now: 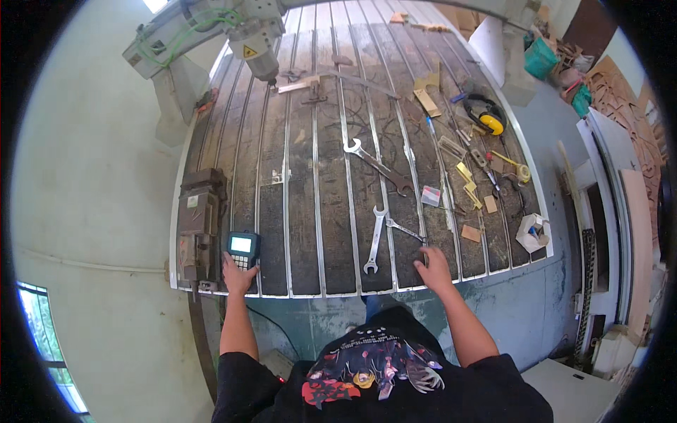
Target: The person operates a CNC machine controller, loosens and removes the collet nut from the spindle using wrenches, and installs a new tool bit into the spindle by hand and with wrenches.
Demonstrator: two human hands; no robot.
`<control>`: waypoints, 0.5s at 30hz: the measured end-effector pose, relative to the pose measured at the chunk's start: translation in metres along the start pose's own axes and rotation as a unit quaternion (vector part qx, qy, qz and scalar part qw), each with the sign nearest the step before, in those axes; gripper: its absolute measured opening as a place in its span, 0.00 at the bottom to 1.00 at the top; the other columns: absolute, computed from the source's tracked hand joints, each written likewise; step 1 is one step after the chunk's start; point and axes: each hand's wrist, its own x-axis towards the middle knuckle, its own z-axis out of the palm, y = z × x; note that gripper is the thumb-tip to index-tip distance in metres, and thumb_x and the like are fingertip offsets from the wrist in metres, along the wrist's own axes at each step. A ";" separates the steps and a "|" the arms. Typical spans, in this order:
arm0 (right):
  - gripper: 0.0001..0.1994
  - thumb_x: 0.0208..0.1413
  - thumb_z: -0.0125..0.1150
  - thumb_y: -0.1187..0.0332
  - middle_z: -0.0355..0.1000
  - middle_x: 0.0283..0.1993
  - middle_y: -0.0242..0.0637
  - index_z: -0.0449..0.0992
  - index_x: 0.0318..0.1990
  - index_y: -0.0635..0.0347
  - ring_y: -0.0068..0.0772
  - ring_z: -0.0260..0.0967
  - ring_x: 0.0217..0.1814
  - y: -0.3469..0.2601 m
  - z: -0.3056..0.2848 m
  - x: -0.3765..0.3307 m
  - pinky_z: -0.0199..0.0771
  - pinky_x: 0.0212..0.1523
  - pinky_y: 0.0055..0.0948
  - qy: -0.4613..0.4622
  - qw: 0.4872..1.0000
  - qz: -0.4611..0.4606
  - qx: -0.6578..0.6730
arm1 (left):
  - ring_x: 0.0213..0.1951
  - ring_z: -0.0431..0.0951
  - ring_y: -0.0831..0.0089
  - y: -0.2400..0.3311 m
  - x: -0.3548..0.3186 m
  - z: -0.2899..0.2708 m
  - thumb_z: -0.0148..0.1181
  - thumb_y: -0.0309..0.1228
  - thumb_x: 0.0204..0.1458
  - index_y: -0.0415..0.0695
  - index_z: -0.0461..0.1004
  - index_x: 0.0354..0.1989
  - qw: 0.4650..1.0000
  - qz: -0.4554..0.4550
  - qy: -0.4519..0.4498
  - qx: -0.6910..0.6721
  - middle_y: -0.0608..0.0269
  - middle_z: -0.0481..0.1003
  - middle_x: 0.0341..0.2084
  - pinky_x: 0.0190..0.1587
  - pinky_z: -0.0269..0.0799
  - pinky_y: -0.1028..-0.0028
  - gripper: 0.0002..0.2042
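My left hand (240, 277) is at the near left of the slotted machine bed (303, 233). It grips the lower end of a dark handheld controller (242, 243) with a lit screen and pale keys, thumb on the right side and fingers on the left. My right hand (435, 269) rests at the bed's near edge, thumb and forefinger apart, holding nothing I can see. Its fingertips are beside the end of a small wrench (405, 229); whether they touch it I cannot tell. Left of that is a silver open-ended wrench (376, 243). A larger wrench (377, 167) lies farther back.
A spindle (259, 56) hangs from the gantry at the far left. A heavy vise (199, 225) sits on the left edge. On the right are yellow earmuffs (491, 123), a tape measure (522, 173), wood scraps (471, 233) and a white container (532, 233).
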 end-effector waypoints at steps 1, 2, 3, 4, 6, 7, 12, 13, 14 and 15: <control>0.18 0.42 0.59 0.69 0.64 0.44 0.45 0.67 0.44 0.62 0.46 0.60 0.50 -0.010 0.000 0.014 0.60 0.51 0.36 -0.010 1.000 -0.007 -0.006 | 0.57 0.55 0.52 -0.003 0.002 0.003 0.69 0.43 0.27 0.38 0.40 0.61 1.000 0.015 0.018 0.001 0.43 0.53 0.56 0.56 0.54 0.61 0.53; 0.19 0.42 0.59 0.69 0.64 0.44 0.45 0.67 0.44 0.62 0.47 0.59 0.51 -0.018 0.002 0.028 0.60 0.51 0.36 -0.021 1.000 -0.017 -0.012 | 0.57 0.55 0.52 -0.007 0.002 0.005 0.69 0.44 0.28 0.38 0.41 0.61 0.999 0.029 0.038 0.002 0.42 0.53 0.56 0.57 0.53 0.61 0.53; 0.20 0.42 0.58 0.71 0.63 0.45 0.46 0.66 0.45 0.62 0.48 0.58 0.51 -0.020 0.003 0.043 0.59 0.51 0.37 -0.035 0.999 -0.024 -0.004 | 0.57 0.55 0.52 0.010 -0.005 0.003 0.68 0.43 0.30 0.37 0.43 0.60 0.997 0.004 0.042 0.059 0.43 0.53 0.56 0.56 0.53 0.61 0.50; 0.20 0.42 0.58 0.71 0.63 0.45 0.46 0.66 0.45 0.62 0.48 0.58 0.51 -0.022 0.005 0.060 0.59 0.51 0.37 -0.045 0.999 -0.028 -0.002 | 0.57 0.55 0.52 0.022 -0.012 0.004 0.68 0.43 0.30 0.37 0.43 0.60 0.997 -0.006 0.042 0.063 0.43 0.53 0.56 0.56 0.53 0.61 0.50; 0.20 0.41 0.58 0.73 0.62 0.46 0.46 0.66 0.46 0.62 0.48 0.58 0.50 -0.027 0.012 0.098 0.59 0.51 0.38 0.000 0.996 -0.087 -0.015 | 0.54 0.60 0.52 0.050 -0.025 0.010 0.67 0.39 0.32 0.38 0.52 0.57 0.973 0.084 0.166 0.136 0.45 0.59 0.53 0.55 0.55 0.61 0.42; 0.20 0.41 0.57 0.74 0.62 0.47 0.46 0.65 0.46 0.62 0.49 0.57 0.51 -0.028 0.016 0.120 0.59 0.51 0.39 0.016 0.994 -0.103 -0.029 | 0.52 0.62 0.53 0.076 -0.033 0.012 0.65 0.38 0.33 0.39 0.57 0.54 0.990 0.103 0.088 0.048 0.47 0.62 0.51 0.53 0.57 0.62 0.37; 0.21 0.41 0.56 0.74 0.60 0.48 0.47 0.64 0.47 0.63 0.49 0.56 0.51 -0.035 0.022 0.210 0.59 0.51 0.39 0.053 0.980 -0.172 -0.087 | 0.42 0.71 0.57 0.234 -0.095 0.061 0.59 0.40 0.40 0.41 0.69 0.42 0.919 0.309 -0.193 -0.151 0.51 0.72 0.37 0.43 0.67 0.63 0.22; 0.21 0.42 0.56 0.73 0.60 0.47 0.47 0.64 0.47 0.63 0.49 0.56 0.51 -0.035 0.022 0.220 0.58 0.51 0.39 0.025 0.982 -0.155 -0.104 | 0.41 0.71 0.57 0.259 -0.100 0.071 0.59 0.40 0.39 0.41 0.67 0.44 0.916 0.320 -0.198 -0.138 0.50 0.71 0.38 0.43 0.67 0.63 0.23; 0.20 0.42 0.56 0.73 0.60 0.47 0.47 0.64 0.46 0.63 0.49 0.56 0.50 -0.034 0.021 0.229 0.58 0.51 0.39 -0.001 0.983 -0.138 -0.122 | 0.41 0.71 0.56 0.278 -0.103 0.075 0.60 0.40 0.39 0.41 0.64 0.46 0.913 0.331 -0.203 -0.123 0.50 0.70 0.38 0.42 0.67 0.63 0.26; 0.19 0.42 0.56 0.71 0.60 0.47 0.47 0.65 0.46 0.63 0.49 0.56 0.50 -0.033 0.022 0.233 0.58 0.51 0.39 -0.016 0.983 -0.135 -0.127 | 0.41 0.71 0.56 0.285 -0.101 0.080 0.60 0.40 0.39 0.41 0.64 0.46 0.916 0.328 -0.194 -0.126 0.50 0.70 0.38 0.42 0.67 0.63 0.26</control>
